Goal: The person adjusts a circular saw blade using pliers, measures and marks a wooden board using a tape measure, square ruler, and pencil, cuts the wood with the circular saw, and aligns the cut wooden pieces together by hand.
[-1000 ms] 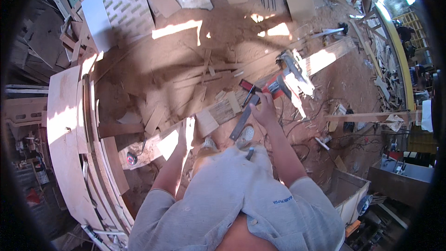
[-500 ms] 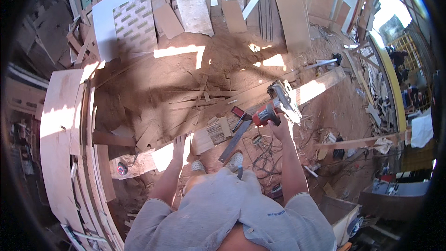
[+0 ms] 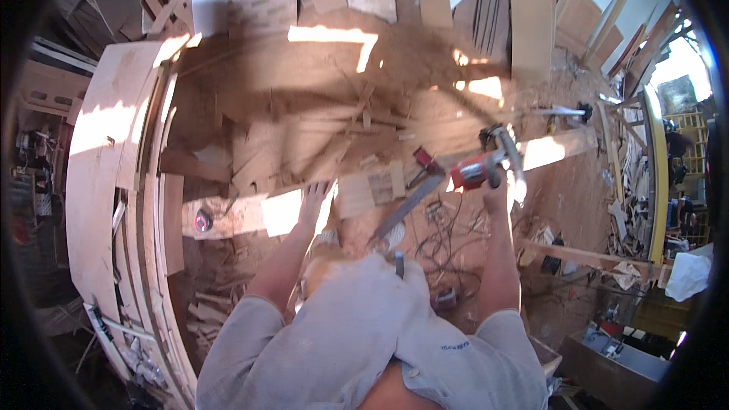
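My right hand (image 3: 495, 182) grips a red circular saw (image 3: 486, 161) and holds it up over the sawdust floor, its round blade guard to the right. My left hand (image 3: 314, 199) hangs with fingers spread and holds nothing, just over a sunlit wooden board (image 3: 250, 215). A long grey metal straightedge (image 3: 404, 209) lies on the floor between the hands, next to a small red tool (image 3: 424, 159).
A heap of plywood offcuts (image 3: 304, 144) covers the floor ahead. Curved plywood panels (image 3: 106, 175) stand at the left. Boards (image 3: 524, 15) lean at the back. Black cables (image 3: 444, 235) tangle by my feet. A red tape measure (image 3: 203, 221) lies on the board.
My right hand has lifted the red saw up and to the right, away from the straightedge. My left hand has stretched forward over the sunlit board. The view has tilted forward.
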A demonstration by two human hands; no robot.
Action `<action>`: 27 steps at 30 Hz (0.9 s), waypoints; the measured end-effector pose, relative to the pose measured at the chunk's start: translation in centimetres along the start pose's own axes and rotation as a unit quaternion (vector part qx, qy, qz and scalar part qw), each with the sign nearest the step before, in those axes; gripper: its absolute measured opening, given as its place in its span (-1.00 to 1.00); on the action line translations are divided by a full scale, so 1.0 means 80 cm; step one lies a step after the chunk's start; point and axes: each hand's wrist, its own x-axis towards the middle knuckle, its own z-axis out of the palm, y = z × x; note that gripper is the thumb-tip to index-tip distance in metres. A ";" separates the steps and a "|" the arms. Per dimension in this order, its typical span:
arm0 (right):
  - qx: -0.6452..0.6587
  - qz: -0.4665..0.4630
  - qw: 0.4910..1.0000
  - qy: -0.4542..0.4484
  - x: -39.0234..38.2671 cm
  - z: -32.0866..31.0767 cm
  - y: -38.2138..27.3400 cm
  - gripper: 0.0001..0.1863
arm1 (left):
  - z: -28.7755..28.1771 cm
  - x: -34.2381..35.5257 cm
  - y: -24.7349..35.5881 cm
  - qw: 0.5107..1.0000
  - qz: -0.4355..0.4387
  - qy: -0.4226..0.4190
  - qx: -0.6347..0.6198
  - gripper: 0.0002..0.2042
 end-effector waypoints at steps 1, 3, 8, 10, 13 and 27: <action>-0.067 0.052 0.996 -0.020 -0.003 -0.017 -0.018 -0.58 | 0.016 0.002 -0.008 0.999 -0.002 0.012 0.031 -0.08; 0.045 -0.004 0.993 0.110 -0.031 -0.030 -0.041 -0.59 | 0.035 0.004 -0.021 0.989 0.013 0.030 0.143 0.01; 0.231 0.064 0.966 0.094 -0.153 -0.092 -0.066 -0.69 | -0.053 0.030 0.017 0.990 -0.042 -0.077 -0.115 0.32; 0.270 0.059 0.960 0.054 -0.182 -0.113 -0.112 -0.79 | -0.057 0.040 0.024 0.987 -0.039 -0.110 -0.113 0.35; 0.346 0.084 0.935 0.006 -0.229 -0.115 -0.126 -0.67 | -0.065 0.045 0.032 0.986 -0.027 -0.093 -0.137 0.36; 0.575 0.199 0.743 -0.278 -0.254 0.007 -0.165 -0.22 | -0.056 0.002 0.002 0.985 -0.095 -0.062 -0.132 0.20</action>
